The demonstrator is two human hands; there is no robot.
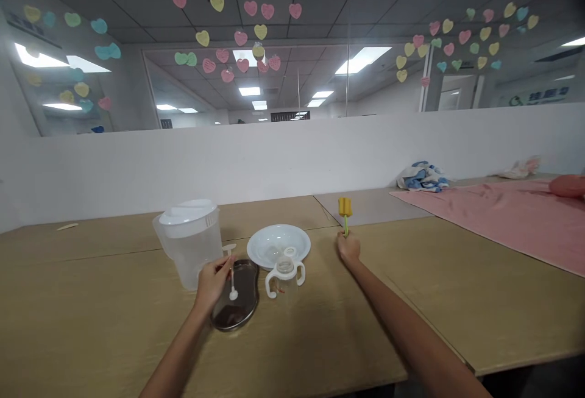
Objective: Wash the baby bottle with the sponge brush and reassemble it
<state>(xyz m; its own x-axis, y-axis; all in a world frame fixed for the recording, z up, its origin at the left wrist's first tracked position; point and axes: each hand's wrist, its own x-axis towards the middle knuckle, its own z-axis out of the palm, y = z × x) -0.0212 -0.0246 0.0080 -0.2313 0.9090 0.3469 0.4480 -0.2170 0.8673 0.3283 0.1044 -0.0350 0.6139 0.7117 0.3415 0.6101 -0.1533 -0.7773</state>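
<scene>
Two hands [212,281], each grasping something above a brown wooden table [338,343].
Head view: blue lettering [547,95] at far right is too blurred to read. The left arm reaches forward, fingers pinching a thin white plastic stick [233,279] over a kidney-shaped metal tray [244,303]; the outstretched right hand [350,249] clasps an upright yellow sponge brush [345,207]. Heart-shaped paper notes [240,38] dot the far glass.

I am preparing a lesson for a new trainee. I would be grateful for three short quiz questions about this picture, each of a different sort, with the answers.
1. True or false: the lidded pitcher stands left of the white bowl.

2. What is in the right hand?
a) the pitcher
b) the yellow sponge brush
c) the bowl

3. Complete: the left hand holds a thin white piece, whose lower end appears over the dark metal ____.

Key: 1 true; 2 b; 3 tray.
</scene>
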